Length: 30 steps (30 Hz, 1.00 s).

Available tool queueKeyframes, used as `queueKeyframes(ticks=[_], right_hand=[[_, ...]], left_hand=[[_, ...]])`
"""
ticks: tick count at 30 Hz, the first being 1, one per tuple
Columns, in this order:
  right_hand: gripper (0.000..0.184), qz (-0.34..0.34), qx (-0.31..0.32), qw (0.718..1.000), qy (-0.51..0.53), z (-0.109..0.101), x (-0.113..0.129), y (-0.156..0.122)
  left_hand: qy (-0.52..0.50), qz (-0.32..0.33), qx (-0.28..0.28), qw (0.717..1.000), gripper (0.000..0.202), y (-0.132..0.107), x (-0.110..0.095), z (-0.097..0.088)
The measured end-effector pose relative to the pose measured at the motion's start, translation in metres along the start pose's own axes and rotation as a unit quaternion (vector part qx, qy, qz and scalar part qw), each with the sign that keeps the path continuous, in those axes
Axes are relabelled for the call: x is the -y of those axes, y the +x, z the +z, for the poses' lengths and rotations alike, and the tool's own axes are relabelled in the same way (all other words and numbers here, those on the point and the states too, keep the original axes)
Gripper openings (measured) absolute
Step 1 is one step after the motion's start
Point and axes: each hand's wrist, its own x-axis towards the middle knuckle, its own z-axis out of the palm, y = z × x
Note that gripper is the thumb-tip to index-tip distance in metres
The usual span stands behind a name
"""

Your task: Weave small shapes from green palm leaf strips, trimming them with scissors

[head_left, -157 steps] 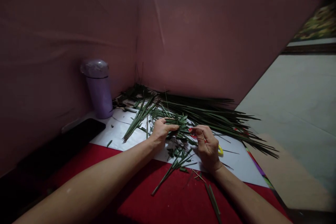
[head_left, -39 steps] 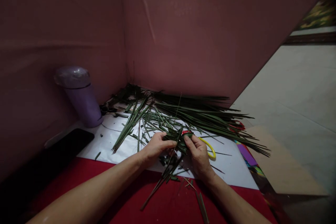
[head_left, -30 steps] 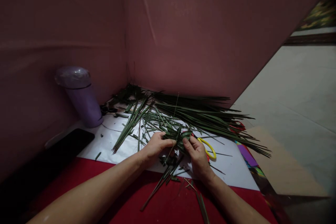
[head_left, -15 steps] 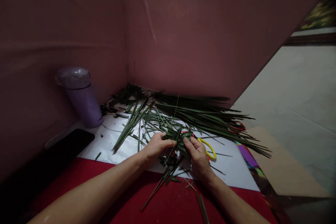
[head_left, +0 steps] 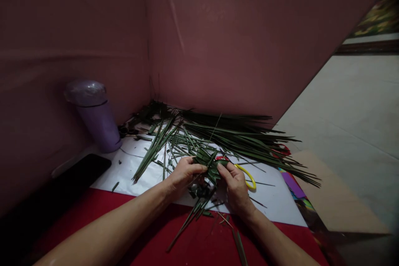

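Between my hands is a piece of folded green leaf strips (head_left: 209, 161), with pointed ends sticking out. My left hand (head_left: 186, 174) pinches its left side between thumb and fingers. My right hand (head_left: 233, 181) grips a leaf strip at its right side, thumb on top. Under the hands lie dark leaf scraps (head_left: 201, 193) and thin strips that reach onto the red cloth. Just right of my right hand shows the yellow handle (head_left: 249, 176) of what looks like scissors, partly hidden by the hand.
Long green leaves (head_left: 249, 137) are spread along the back, with a smaller bundle (head_left: 152, 149) left of centre. A purple tumbler (head_left: 101, 126) stands at left beside a black phone (head_left: 93, 168). White paper (head_left: 274, 203) covers part of the red cloth (head_left: 140, 232). Pink walls (head_left: 218, 50) enclose the back and left.
Both hands keep hold of the leaf piece and have barely moved. The piece is turned slightly, and a thin stalk standing up from it leans more to the right.
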Motion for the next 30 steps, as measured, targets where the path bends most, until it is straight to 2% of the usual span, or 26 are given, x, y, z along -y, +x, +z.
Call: queueKeyframes(ticks=[3,7,9,12,15,17,19,21,23,26,28,30], right_hand=[[0.016,0.008,-0.029,0.999,0.03,0.003,0.0,0.0],[0.02,-0.001,-0.078,0.997,0.028,0.004,-0.002,0.001],[0.022,-0.009,-0.068,0.997,-0.017,0.003,-0.003,0.0],[0.026,-0.034,-0.01,0.992,-0.12,-0.002,0.0,0.002],[0.035,-0.085,0.006,0.972,-0.218,-0.014,0.015,0.009],[0.04,-0.108,-0.065,0.96,-0.251,-0.026,0.032,0.017],[0.035,-0.12,-0.122,0.929,-0.329,-0.038,0.049,0.025],[0.026,-0.105,-0.118,0.888,-0.433,-0.048,0.064,0.031],[0.018,-0.074,-0.071,0.83,-0.548,-0.055,0.071,0.032],[0.014,-0.035,0.015,0.746,-0.665,-0.061,0.066,0.027],[0.01,-0.011,0.046,0.71,-0.703,-0.063,0.056,0.02],[0.01,0.001,0.065,0.696,-0.715,-0.063,0.046,0.015]], left_hand=[[-0.019,0.006,0.004,1.0,0.015,0.0,-0.001,-0.001],[-0.05,0.021,-0.02,0.998,0.023,0.0,-0.003,-0.003],[-0.051,0.024,-0.015,0.998,0.021,-0.001,-0.004,-0.002],[-0.054,0.02,0.006,0.998,0.018,-0.001,-0.005,-0.002],[-0.067,0.022,-0.041,0.997,0.016,0.003,-0.008,-0.004],[-0.074,0.027,-0.093,0.993,0.016,0.006,-0.011,-0.007],[-0.081,0.034,-0.116,0.989,0.017,0.009,-0.013,-0.01],[-0.086,0.038,-0.113,0.989,0.016,0.011,-0.015,-0.013],[-0.085,0.037,-0.108,0.99,0.014,0.011,-0.015,-0.015],[-0.084,0.038,-0.102,0.99,0.013,0.012,-0.014,-0.019],[-0.086,0.043,-0.098,0.991,0.013,0.013,-0.014,-0.021],[-0.088,0.045,-0.097,0.99,0.013,0.013,-0.013,-0.022]])
